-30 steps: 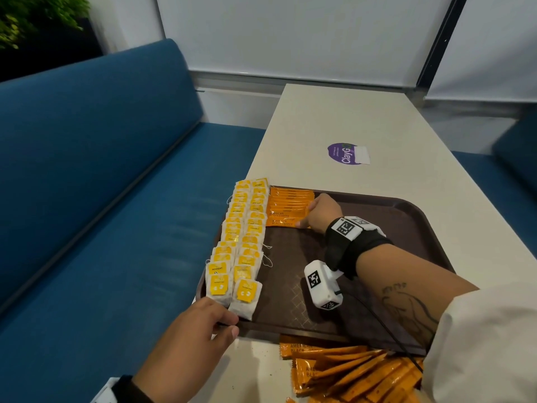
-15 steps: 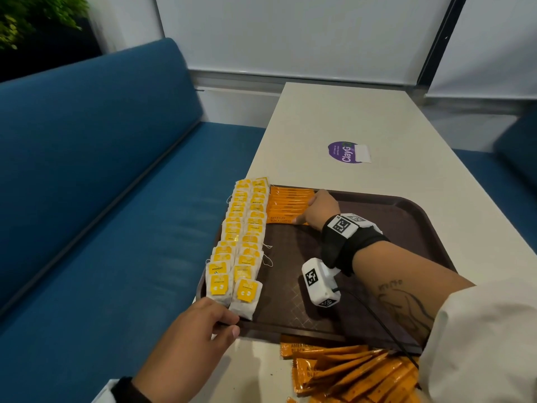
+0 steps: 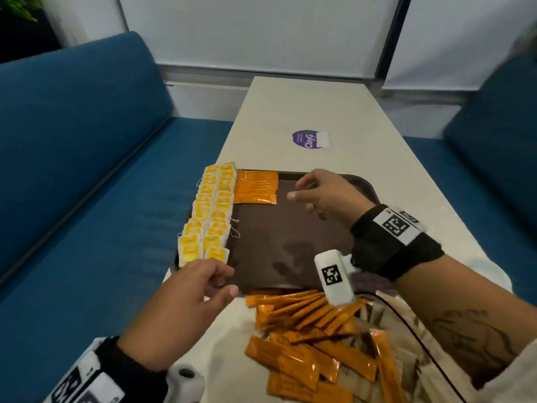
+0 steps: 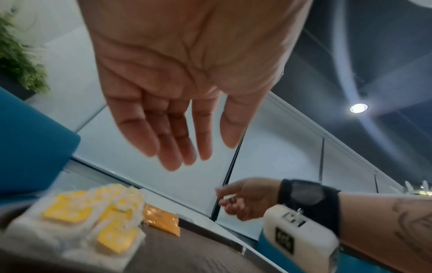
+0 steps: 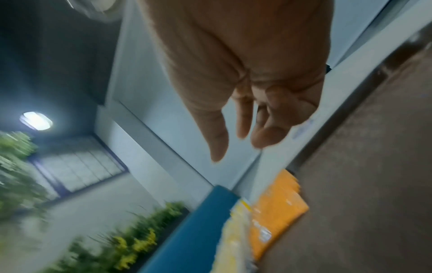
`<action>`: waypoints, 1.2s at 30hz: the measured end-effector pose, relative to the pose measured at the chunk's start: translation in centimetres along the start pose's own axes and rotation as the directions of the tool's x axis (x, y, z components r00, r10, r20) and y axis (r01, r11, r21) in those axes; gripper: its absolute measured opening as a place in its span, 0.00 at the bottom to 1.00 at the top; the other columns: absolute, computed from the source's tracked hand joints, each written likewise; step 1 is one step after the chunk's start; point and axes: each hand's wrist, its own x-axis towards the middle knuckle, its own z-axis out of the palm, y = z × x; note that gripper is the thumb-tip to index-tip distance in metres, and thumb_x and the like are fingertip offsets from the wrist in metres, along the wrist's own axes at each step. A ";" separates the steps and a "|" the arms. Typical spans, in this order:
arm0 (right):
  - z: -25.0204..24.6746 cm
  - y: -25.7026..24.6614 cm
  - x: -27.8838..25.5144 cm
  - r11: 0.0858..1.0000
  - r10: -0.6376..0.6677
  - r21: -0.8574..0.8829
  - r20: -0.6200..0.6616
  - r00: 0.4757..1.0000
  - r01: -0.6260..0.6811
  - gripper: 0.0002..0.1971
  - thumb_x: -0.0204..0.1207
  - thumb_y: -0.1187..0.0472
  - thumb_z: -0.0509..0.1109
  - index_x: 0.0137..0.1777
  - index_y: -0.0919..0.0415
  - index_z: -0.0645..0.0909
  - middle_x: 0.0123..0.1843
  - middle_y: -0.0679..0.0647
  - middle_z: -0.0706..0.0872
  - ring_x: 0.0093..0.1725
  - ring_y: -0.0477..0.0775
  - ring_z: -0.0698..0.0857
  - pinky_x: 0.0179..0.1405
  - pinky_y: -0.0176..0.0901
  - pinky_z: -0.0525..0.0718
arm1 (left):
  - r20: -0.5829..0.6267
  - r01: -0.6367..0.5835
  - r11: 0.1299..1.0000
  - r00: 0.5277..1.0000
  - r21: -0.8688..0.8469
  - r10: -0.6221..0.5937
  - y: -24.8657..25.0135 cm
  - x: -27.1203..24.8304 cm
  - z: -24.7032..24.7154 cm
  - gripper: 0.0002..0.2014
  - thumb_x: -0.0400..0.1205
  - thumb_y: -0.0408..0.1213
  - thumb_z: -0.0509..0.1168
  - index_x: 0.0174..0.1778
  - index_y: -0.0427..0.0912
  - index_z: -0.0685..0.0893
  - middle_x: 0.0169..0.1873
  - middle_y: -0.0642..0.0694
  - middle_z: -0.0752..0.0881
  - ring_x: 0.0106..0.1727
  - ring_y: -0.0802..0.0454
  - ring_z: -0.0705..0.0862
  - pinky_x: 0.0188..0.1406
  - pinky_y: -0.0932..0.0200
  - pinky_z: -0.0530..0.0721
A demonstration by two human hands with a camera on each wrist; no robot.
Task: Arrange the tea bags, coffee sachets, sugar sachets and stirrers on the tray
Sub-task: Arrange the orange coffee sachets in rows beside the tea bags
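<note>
A brown tray (image 3: 290, 245) lies on the white table. Two rows of yellow-tagged tea bags (image 3: 209, 210) (image 4: 88, 221) run down its left edge. A neat block of orange sachets (image 3: 255, 186) (image 5: 278, 208) sits at the tray's far left, beside the tea bags. A loose heap of orange sachets (image 3: 313, 330) lies on the table in front of the tray. My left hand (image 3: 186, 303) (image 4: 177, 118) hovers above the tray's near left corner, fingers straight, holding nothing. My right hand (image 3: 325, 193) (image 5: 243, 114) floats over the far part of the tray, right of the orange block, fingers relaxed and empty.
A purple round sticker (image 3: 308, 138) marks the table (image 3: 313, 106) beyond the tray. Blue bench seats stand on the left (image 3: 87, 175) and on the right (image 3: 499, 117). A cable runs along my right forearm over the heap.
My right hand has lifted off the orange block and pulled back to the right. My left hand has let go of the tray's corner and risen. The head view now shows the heap.
</note>
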 end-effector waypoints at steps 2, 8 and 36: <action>-1.7 -0.2 -4.8 0.989 -0.066 -0.129 0.088 0.994 0.077 0.17 0.72 0.53 0.75 0.57 0.53 0.76 0.50 0.49 0.82 0.40 0.45 0.83 0.30 0.32 0.78 | 0.145 0.017 0.997 0.989 0.070 -0.027 0.5 -0.5 1.6 0.10 0.78 0.52 0.66 0.53 0.64 0.75 0.51 0.64 0.80 0.48 0.66 0.81 0.44 0.71 0.78; -3.8 3.3 -15.9 0.895 0.074 -0.444 0.265 0.961 0.054 0.24 0.64 0.53 0.81 0.58 0.45 0.76 0.48 0.43 0.82 0.43 0.39 0.81 0.35 0.28 0.77 | 0.309 -0.078 0.976 0.951 0.204 0.011 3.9 -1.9 5.0 0.30 0.74 0.53 0.71 0.71 0.56 0.69 0.65 0.58 0.72 0.63 0.61 0.73 0.59 0.66 0.72; 0.3 10.8 -18.8 0.875 0.187 -0.433 -0.108 0.976 -0.215 0.16 0.70 0.59 0.76 0.52 0.51 0.72 0.52 0.48 0.81 0.49 0.48 0.78 0.44 0.38 0.76 | 0.265 -0.242 0.734 0.960 0.635 0.087 9.6 2.1 13.2 0.21 0.79 0.47 0.63 0.65 0.45 0.66 0.61 0.43 0.75 0.61 0.44 0.76 0.56 0.52 0.80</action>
